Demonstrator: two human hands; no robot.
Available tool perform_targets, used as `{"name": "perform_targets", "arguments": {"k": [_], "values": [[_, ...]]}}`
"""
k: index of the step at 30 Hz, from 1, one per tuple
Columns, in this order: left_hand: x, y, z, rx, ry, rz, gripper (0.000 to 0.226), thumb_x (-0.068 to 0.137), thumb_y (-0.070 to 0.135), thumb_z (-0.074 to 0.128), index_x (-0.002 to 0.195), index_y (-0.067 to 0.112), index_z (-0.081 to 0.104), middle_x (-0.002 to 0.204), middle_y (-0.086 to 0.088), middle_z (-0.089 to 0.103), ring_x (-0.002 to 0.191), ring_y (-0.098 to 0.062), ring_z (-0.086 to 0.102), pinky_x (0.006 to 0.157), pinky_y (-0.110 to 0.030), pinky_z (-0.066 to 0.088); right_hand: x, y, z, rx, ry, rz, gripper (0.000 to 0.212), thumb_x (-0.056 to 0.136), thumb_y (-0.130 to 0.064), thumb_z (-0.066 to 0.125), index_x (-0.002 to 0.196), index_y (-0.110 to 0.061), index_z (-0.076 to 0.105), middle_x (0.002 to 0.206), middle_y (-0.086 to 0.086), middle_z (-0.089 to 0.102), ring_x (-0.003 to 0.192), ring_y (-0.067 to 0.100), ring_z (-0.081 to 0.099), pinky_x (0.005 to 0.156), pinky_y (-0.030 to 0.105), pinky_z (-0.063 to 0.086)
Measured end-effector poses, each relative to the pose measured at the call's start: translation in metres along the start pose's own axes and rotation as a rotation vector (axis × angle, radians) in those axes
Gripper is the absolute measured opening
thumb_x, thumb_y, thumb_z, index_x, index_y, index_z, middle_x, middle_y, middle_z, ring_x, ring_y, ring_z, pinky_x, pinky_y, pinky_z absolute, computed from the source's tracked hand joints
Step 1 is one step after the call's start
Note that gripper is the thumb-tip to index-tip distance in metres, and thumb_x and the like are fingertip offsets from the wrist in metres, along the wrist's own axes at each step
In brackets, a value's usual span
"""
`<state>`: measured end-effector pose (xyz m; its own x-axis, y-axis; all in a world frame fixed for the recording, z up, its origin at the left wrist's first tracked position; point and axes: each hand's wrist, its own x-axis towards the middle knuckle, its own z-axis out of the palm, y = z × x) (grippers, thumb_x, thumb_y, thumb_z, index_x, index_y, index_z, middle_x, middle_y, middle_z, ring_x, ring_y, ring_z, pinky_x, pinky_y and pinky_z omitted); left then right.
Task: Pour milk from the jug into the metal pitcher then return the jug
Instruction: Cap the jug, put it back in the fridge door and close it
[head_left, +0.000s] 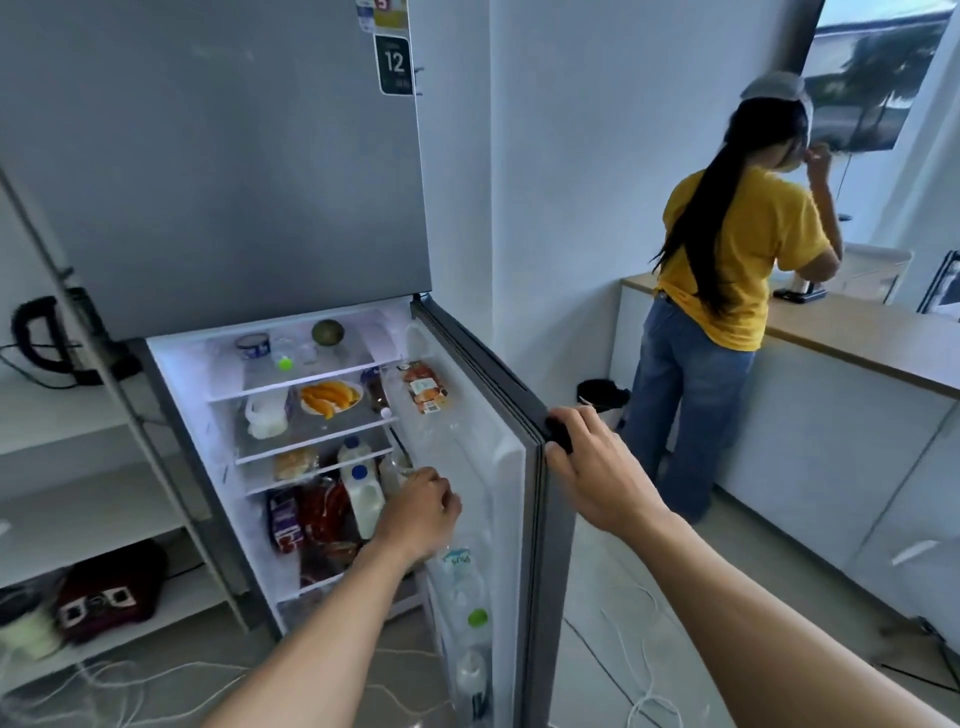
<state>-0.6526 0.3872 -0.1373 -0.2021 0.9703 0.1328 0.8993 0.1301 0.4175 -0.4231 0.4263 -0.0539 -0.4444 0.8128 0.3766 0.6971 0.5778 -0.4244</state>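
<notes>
The lower fridge door (498, 467) stands open. A white milk jug (363, 501) with a blue cap stands on a lower shelf, with a second blue-capped milk bottle (352, 453) just behind it. My left hand (421, 512) reaches into the fridge just right of the jug, fingers loosely curled, holding nothing I can see. My right hand (574, 449) grips the outer edge of the open door. No metal pitcher is in view.
Upper shelves hold a plate of sliced fruit (331, 397), tubs and packets. Bottles (470, 618) fill the door's lower rack. A person in a yellow shirt (737, 249) stands at the counter (857, 332) to the right. White shelving with a kettle (57, 338) stands left. Cords trail on the floor.
</notes>
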Motion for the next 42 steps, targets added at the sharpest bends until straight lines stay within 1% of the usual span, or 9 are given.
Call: {"name": "perform_targets", "arguments": {"k": [7,14,17,22,26,28,33,38,42], "values": [[-0.041,-0.048,-0.059,-0.012,0.013,-0.175,0.02,0.097,0.033,0.053,0.099,0.017,0.065,0.106,0.001,0.063,0.092,-0.018,0.059,0.073,-0.03,0.044,0.006,-0.061,0.028,0.034,-0.15,-0.231,0.038,0.095,-0.049,0.046,0.127,-0.029,0.039,0.126,-0.001,0.06,0.11,0.025,0.057,0.094,0.037,0.044],[-0.08,-0.097,-0.119,-0.015,0.104,-0.323,0.015,0.096,0.034,0.053,0.099,0.024,0.063,0.098,0.001,0.069,0.088,-0.021,0.066,0.078,-0.037,0.055,0.025,-0.124,0.069,0.05,-0.235,-0.383,0.045,0.097,-0.05,0.041,0.137,-0.032,0.032,0.132,-0.006,0.054,0.117,0.021,0.055,0.096,0.037,0.045],[-0.088,-0.117,-0.147,0.018,0.164,-0.363,0.016,0.097,0.032,0.053,0.097,0.02,0.063,0.094,0.003,0.067,0.084,-0.019,0.064,0.07,-0.033,0.051,0.038,-0.149,0.086,0.094,-0.269,-0.422,0.046,0.097,-0.049,0.042,0.138,-0.032,0.032,0.132,-0.007,0.052,0.12,0.019,0.051,0.094,0.037,0.047],[-0.084,-0.137,-0.19,0.025,0.257,-0.365,0.014,0.099,0.028,0.053,0.1,0.019,0.063,0.095,0.005,0.067,0.087,-0.016,0.064,0.077,-0.033,0.055,0.056,-0.18,0.115,0.131,-0.275,-0.41,0.038,0.099,-0.043,0.041,0.134,-0.031,0.034,0.132,-0.009,0.054,0.115,0.017,0.056,0.083,0.036,0.051],[-0.061,-0.157,-0.224,0.099,0.311,-0.36,0.014,0.1,0.028,0.049,0.104,0.019,0.06,0.098,0.004,0.067,0.086,-0.014,0.063,0.074,-0.033,0.055,0.081,-0.202,0.137,0.126,-0.311,-0.436,0.021,0.101,-0.038,0.041,0.115,-0.023,0.045,0.121,-0.005,0.057,0.102,0.019,0.059,0.069,0.028,0.041],[-0.055,-0.156,-0.235,0.153,0.308,-0.344,0.016,0.102,0.027,0.045,0.109,0.019,0.058,0.101,0.004,0.065,0.088,-0.014,0.062,0.069,-0.028,0.052,0.086,-0.208,0.139,0.075,-0.311,-0.479,0.022,0.101,-0.038,0.042,0.114,-0.022,0.051,0.118,-0.005,0.057,0.1,0.02,0.059,0.07,0.029,0.044],[-0.019,-0.183,-0.258,0.228,0.355,-0.321,0.022,0.099,0.025,0.049,0.119,0.019,0.056,0.11,0.003,0.062,0.094,-0.016,0.061,0.086,-0.039,0.054,0.119,-0.239,0.169,0.094,-0.318,-0.483,0.023,0.099,-0.029,0.049,0.12,-0.024,0.056,0.122,-0.005,0.062,0.104,0.024,0.059,0.08,0.032,0.048],[0.028,-0.214,-0.286,0.387,0.405,-0.253,0.027,0.095,0.028,0.054,0.122,0.024,0.056,0.119,0.007,0.057,0.101,-0.02,0.06,0.078,-0.034,0.05,0.158,-0.274,0.203,0.111,-0.321,-0.499,0.025,0.097,-0.029,0.054,0.12,-0.022,0.061,0.119,-0.002,0.066,0.106,0.023,0.061,0.086,0.032,0.05],[0.072,-0.235,-0.315,0.432,0.468,-0.195,0.029,0.093,0.025,0.058,0.122,0.022,0.056,0.117,0.003,0.057,0.098,-0.025,0.062,0.079,-0.037,0.049,0.195,-0.3,0.234,0.181,-0.337,-0.438,0.025,0.095,-0.022,0.051,0.113,-0.028,0.067,0.111,-0.003,0.07,0.101,0.022,0.063,0.08,0.03,0.05]]}}
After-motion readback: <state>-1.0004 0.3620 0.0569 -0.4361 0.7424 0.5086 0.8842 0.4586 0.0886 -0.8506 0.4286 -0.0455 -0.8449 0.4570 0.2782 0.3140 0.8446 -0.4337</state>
